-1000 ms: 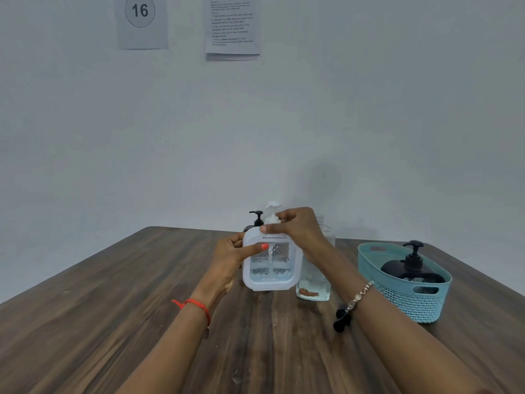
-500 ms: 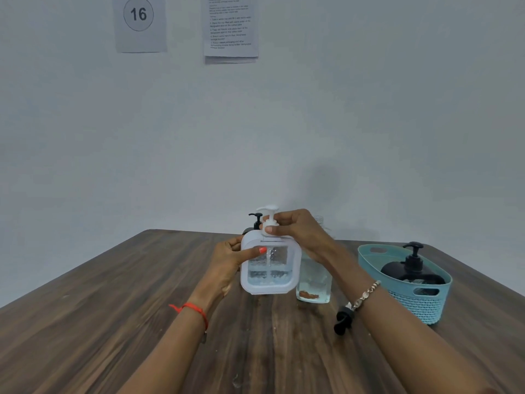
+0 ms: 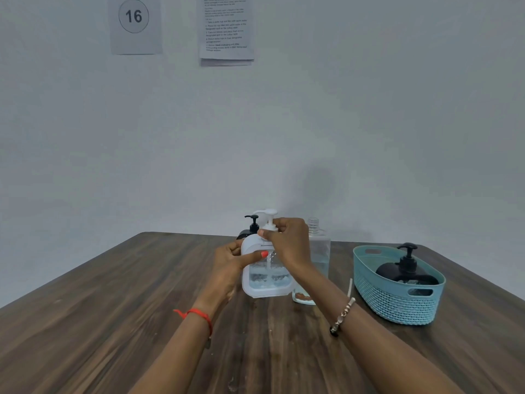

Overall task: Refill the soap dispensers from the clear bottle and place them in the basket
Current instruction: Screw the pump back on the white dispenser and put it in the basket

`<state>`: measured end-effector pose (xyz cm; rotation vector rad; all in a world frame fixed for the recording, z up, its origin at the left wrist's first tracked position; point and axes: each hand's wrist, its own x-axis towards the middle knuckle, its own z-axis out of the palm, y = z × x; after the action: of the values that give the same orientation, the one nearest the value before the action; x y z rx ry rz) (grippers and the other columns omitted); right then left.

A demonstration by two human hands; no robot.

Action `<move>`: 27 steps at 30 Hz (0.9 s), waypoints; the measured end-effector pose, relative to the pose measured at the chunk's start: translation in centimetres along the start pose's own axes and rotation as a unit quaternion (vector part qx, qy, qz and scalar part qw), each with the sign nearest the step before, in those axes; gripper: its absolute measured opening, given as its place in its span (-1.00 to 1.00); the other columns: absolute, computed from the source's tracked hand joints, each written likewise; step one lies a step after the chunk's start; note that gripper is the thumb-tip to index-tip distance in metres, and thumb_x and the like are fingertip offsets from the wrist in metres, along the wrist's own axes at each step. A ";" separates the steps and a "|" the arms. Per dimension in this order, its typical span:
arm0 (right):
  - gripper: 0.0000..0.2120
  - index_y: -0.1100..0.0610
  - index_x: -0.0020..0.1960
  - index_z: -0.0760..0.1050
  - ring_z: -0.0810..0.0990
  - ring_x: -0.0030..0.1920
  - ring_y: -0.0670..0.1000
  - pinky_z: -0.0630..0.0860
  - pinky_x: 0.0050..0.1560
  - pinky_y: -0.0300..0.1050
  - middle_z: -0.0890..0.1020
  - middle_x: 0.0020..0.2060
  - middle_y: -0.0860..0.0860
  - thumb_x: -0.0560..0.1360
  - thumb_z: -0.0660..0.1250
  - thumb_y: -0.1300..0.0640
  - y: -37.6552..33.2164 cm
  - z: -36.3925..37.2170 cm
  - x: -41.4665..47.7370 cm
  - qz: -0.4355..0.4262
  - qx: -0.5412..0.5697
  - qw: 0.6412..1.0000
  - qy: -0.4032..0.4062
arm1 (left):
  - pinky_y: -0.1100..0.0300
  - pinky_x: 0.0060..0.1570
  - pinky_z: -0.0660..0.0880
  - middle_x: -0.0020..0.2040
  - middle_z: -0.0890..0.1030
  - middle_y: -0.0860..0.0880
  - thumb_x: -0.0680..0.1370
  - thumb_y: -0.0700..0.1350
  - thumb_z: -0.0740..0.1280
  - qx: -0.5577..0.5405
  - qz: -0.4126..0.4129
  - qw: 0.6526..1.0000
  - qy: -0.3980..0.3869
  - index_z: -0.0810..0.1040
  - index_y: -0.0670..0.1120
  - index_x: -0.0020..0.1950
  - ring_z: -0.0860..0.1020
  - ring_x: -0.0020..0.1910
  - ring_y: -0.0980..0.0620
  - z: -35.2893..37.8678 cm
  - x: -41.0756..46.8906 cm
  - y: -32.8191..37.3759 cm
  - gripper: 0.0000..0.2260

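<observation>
White dispenser: upright mid-table, clear liquid low inside.
L hand: we grip its body, thumb across front.
R hand: fingers pinch pump collar.
Clear bottle: uncapped, just behind-right, part full.
Basket: holds black dispenser.

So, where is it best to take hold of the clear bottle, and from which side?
Grip the bottle round its body, below the shoulder, from the right. It stands upright with the neck open, so keep it level; the white dispenser and right hand block its left and front.
</observation>
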<state>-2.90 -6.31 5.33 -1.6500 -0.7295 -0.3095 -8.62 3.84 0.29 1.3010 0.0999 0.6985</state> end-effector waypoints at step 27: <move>-0.45 0.26 0.29 0.43 0.60 -0.07 0.04 0.61 -0.16 -0.23 0.61 0.01 0.11 0.33 0.44 0.41 3.8 -20.0 3.8 0.063 0.110 0.992 0.000 | 0.11 -0.01 0.56 0.07 0.62 -0.12 0.43 -0.25 0.41 0.073 0.081 0.988 -0.113 0.54 -0.15 0.18 0.59 0.02 -0.08 16.6 2.1 1.7 -0.68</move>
<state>6.18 -24.52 8.98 -1.4782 -0.6311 -0.1335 -0.27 -8.91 7.38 1.5330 -0.1440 0.6860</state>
